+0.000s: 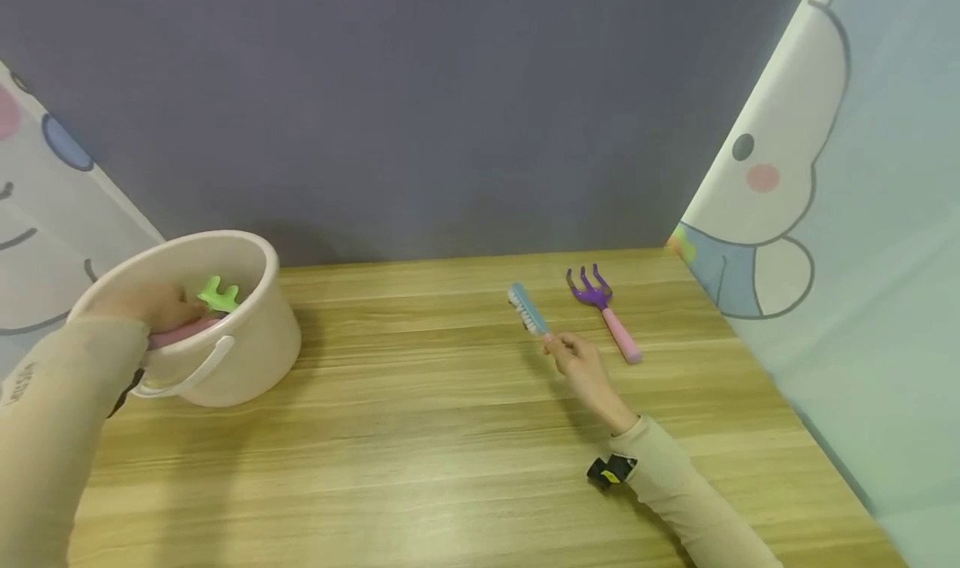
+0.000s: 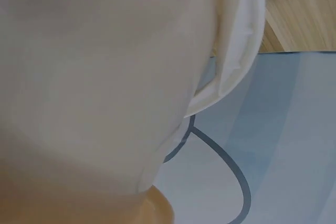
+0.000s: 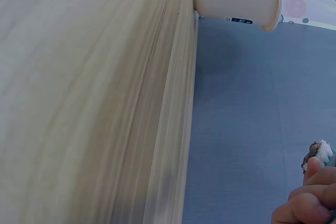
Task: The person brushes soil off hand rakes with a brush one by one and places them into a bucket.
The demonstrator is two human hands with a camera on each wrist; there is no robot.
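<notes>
My right hand grips a light-blue brush with white bristles by its near end, over the table. The right wrist view shows the curled fingers beside the white bristles. At the left, my left hand reaches down inside a cream bucket. Close by its fingers are a pink item and a light-green pronged piece. I cannot tell whether it holds either of these. Mostly the bucket's outer wall fills the left wrist view.
A small hand fork with purple tines and a pink handle lies just right of my right hand. The wooden table meets a dark backdrop at the back. Cartoon-printed sheets stand along both sides. The bucket's white handle hangs at its front.
</notes>
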